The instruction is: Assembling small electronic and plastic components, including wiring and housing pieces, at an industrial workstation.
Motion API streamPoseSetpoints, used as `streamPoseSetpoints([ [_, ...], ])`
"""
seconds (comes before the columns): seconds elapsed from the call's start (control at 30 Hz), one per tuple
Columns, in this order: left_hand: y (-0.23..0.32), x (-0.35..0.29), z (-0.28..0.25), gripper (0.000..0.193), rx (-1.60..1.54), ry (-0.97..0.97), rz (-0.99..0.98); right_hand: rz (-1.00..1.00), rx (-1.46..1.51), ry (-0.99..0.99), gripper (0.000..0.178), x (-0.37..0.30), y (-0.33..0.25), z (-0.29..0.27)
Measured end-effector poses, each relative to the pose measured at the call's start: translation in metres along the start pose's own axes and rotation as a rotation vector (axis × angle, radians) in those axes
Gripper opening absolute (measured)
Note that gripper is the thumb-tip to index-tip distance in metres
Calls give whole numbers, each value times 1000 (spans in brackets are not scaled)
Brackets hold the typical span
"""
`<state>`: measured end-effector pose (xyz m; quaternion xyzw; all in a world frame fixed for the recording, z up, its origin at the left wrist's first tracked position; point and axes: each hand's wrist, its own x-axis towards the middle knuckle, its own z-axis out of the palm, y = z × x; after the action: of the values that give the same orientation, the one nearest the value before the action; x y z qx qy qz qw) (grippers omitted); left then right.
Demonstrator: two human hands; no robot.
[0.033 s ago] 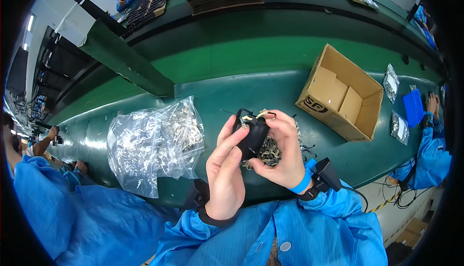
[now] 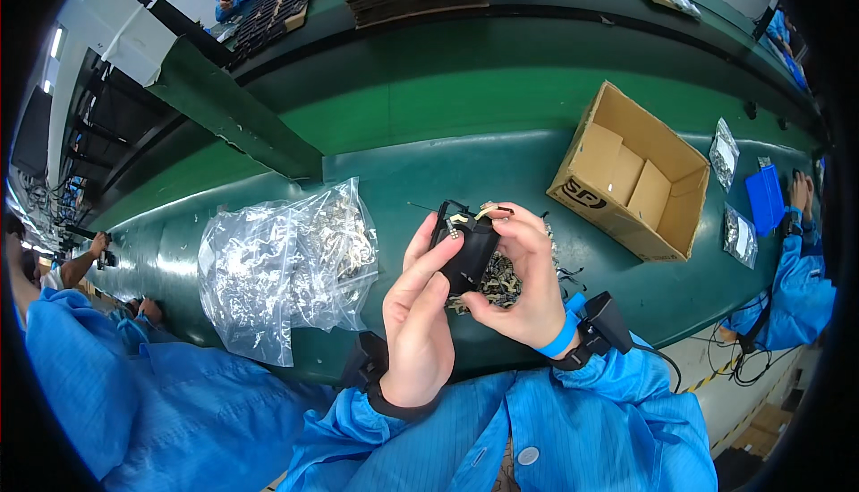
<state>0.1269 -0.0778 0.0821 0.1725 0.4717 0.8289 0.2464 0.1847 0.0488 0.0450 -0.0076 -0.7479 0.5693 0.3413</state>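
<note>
Both hands hold a small black plastic casing point(image 2: 469, 261) in front of my body, above the green table. My left hand point(image 2: 419, 322) grips its left side, fingertips by a short cream-and-black strip point(image 2: 460, 220) at its upper end. On the other side, my right hand point(image 2: 528, 286) wraps round the casing, its fingertips close to a thin flat flex-like piece point(image 2: 490, 210). A heap of small cream-and-black parts point(image 2: 503, 284) lies behind and below the casing, partly hidden by my hands. A strap with a small black device is on each wrist.
Left of my hands lies a clear plastic bag point(image 2: 286, 268) of small parts. An open cardboard box point(image 2: 582, 170) stands at the right, with small bags point(image 2: 740, 235) and a blue tray point(image 2: 764, 199) beyond. Co-workers in blue sit at both sides; a green post point(image 2: 233, 112) rises at left.
</note>
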Motion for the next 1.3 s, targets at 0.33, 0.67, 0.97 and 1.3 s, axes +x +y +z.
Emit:
streamPoseSetpoints([
  [0.33, -4, -5, 1, 43, -8, -62, 8, -30, -35, -52, 78, 5, 3, -9],
  [0.67, 2, -4, -2, 41, 92, -93, 43, -120, -111, -117, 79, 12, 1, -16],
  [0.97, 15, 1, -17, 31, 490, -67, 155, -143, -143, -145, 80, 14, -7, -16],
  [1.3, 36, -1, 2, 61, -62, -135, -103, -187, -267, -95, 83, 16, -9, -12],
])
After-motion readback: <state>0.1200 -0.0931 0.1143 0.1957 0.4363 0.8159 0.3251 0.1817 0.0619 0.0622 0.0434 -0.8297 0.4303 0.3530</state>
